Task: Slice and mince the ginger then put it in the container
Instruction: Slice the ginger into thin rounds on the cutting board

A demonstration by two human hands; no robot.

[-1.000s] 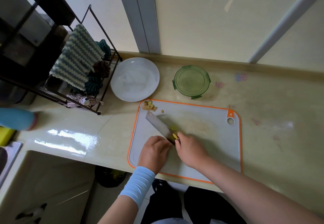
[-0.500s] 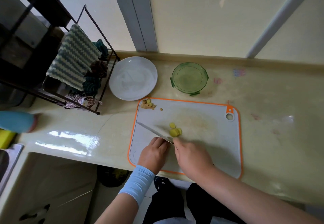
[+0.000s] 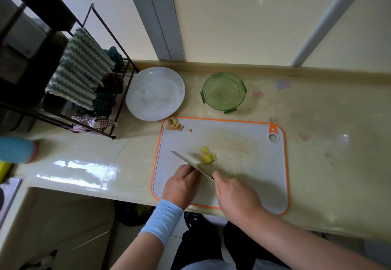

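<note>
— What sits at the left end of the counter?

— A dark wire rack with a striped cloth draped over it. Just to its right lies a white plate (its near rim comes close to the board's far-left corner).

— And the board?

— The cutting board, white with an orange rim, lies straight in front of you. A small heap of ginger scraps sits in its far-left corner.

— The left hand?

— Your left hand, with a pale blue sleeve at the wrist, rests on the near-left part of the board. Its fingers are bent toward the near side of the blade. The tips are hidden, so I cannot tell whether they pinch anything.

— The knife?

— The knife runs slantwise across the board with its tip pointing far-left.

— Where is the ginger?

— The ginger slices are a few yellow rounds, some overlapping. They lie just beyond the blade, near the board's middle, and touch neither hand.

— The container?

— The green container is round with clip tabs on its rim. It stands on the counter beyond the board, to the right of the plate and apart from both.

— The right hand?

— Your right hand is clamped round the knife's handle and hides it completely.
</note>
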